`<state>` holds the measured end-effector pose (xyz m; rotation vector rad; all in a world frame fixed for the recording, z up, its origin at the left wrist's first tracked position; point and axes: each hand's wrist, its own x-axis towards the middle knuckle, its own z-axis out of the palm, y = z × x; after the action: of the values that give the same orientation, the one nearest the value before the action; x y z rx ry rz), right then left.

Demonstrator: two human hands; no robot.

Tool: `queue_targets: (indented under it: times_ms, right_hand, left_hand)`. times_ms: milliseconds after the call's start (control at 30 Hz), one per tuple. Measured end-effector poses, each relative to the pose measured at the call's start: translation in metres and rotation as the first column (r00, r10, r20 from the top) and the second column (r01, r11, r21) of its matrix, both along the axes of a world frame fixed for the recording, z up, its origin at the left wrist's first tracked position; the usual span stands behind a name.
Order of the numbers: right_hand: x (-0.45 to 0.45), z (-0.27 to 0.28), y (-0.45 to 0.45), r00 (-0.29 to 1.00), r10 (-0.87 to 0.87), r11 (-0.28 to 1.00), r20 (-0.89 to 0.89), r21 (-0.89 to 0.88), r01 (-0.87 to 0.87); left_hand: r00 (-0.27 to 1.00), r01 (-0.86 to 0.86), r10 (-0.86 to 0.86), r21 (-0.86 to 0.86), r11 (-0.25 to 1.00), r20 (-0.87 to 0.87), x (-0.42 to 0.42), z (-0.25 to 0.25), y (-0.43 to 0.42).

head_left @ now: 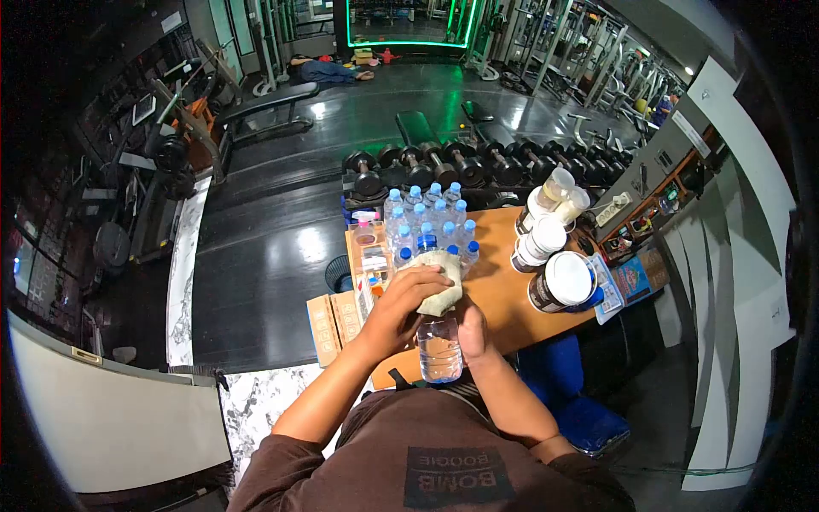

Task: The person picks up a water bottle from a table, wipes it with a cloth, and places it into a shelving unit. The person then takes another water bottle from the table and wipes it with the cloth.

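Note:
Close to my body, a clear water bottle (440, 352) is tilted, its base toward me. My right hand (473, 331) grips the bottle's side. A pale, crumpled cloth (440, 290) covers the bottle's upper part, and my left hand (401, 300) presses it there with bent fingers. Just beyond the cloth, several capped water bottles (415, 224) stand in a tight group on the wooden table (496, 256). The cloth hides the held bottle's top.
White-lidded tubs (565, 280) stand on the table's right side, a spray bottle (364, 229) on its left. A cardboard box (334, 324) sits at the left edge. Beside me is a blue chair (559, 384). Dumbbells (465, 162) line a rack behind the table. Someone (328, 72) lies on the far floor.

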<state>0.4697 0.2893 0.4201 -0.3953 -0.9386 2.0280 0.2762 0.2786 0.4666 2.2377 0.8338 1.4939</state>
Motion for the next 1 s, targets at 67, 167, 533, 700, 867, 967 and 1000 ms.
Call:
queue_targets:
  times_ms: [67, 167, 533, 700, 867, 967, 1000]
  right_hand:
    - [-0.004, -0.040, 0.005, 0.989, -0.088, 0.996, 0.117, -0.024, 0.091]
    - [-0.012, -0.043, -0.002, 0.931, -0.182, 0.982, 0.318, 0.021, 0.185]
    - [-0.022, 0.004, -0.015, 0.985, -0.073, 0.995, 0.155, -0.053, 0.082]
    - [-0.037, -0.007, -0.022, 0.982, -0.098, 0.983, 0.161, -0.137, 0.120]
    - [-0.063, 0.023, -0.042, 0.890, -0.163, 0.985, 0.427, 0.123, 0.121]
    - [-0.064, -0.010, -0.038, 0.790, -0.289, 0.931, 0.541, 0.351, 0.100]
    - [-0.069, -0.010, -0.038, 0.799, -0.357, 0.884, 0.484, 0.451, 0.122]
  left_hand:
    - [0.999, -0.040, 0.041, -0.049, 0.998, 0.014, -0.004, 0.004, -0.001]
    - [0.990, -0.134, 0.137, -0.082, 0.988, 0.039, -0.007, 0.009, 0.004]
    - [0.993, -0.106, 0.111, -0.090, 0.990, 0.051, -0.019, 0.009, -0.016]
    - [0.978, -0.152, 0.167, -0.112, 0.982, 0.129, -0.030, -0.001, -0.022]
    - [0.944, -0.314, 0.327, -0.186, 0.931, 0.045, -0.042, 0.012, -0.023]
    - [0.961, -0.264, 0.249, -0.120, 0.957, -0.122, -0.056, 0.014, -0.028]
    - [0.969, -0.234, 0.221, -0.119, 0.965, -0.111, -0.061, 0.012, -0.031]
